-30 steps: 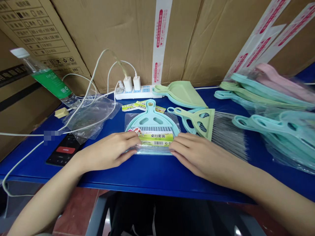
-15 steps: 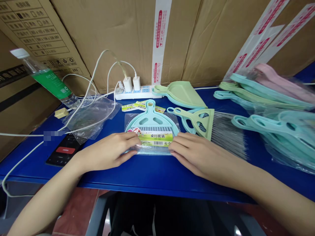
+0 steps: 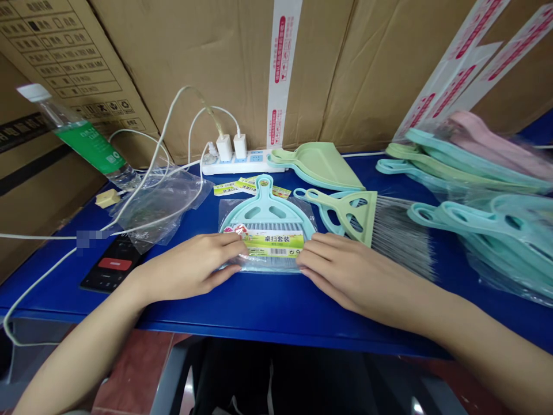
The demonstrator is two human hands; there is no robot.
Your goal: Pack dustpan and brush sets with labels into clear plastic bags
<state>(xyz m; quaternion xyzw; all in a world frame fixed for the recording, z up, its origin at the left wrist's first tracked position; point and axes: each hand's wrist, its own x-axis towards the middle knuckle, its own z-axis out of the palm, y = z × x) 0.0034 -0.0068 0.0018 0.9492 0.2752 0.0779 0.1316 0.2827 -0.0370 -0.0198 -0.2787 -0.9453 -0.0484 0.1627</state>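
Note:
A light blue dustpan and brush set point(image 3: 265, 203) lies flat on the blue table in front of me, its handle pointing away. Clear plastic wraps its lower part, and a green and yellow label point(image 3: 277, 242) runs across the grey bristles. My left hand point(image 3: 206, 260) grips the near left edge of the set, thumb toward me and fingers curled over the wrap. On the opposite edge, my right hand point(image 3: 337, 264) holds the wrap at the label's right end. The fingertips of both hands are partly hidden.
Loose brushes point(image 3: 352, 216) lie right of my hands, with stacked dustpans point(image 3: 319, 164) behind. Wrapped sets point(image 3: 470, 164) pile up at the right. Leftward are a phone point(image 3: 113, 262), plastic bags point(image 3: 159, 202), white cables and a bottle point(image 3: 88, 144). A power strip point(image 3: 259, 164) stands against cardboard boxes point(image 3: 216, 52).

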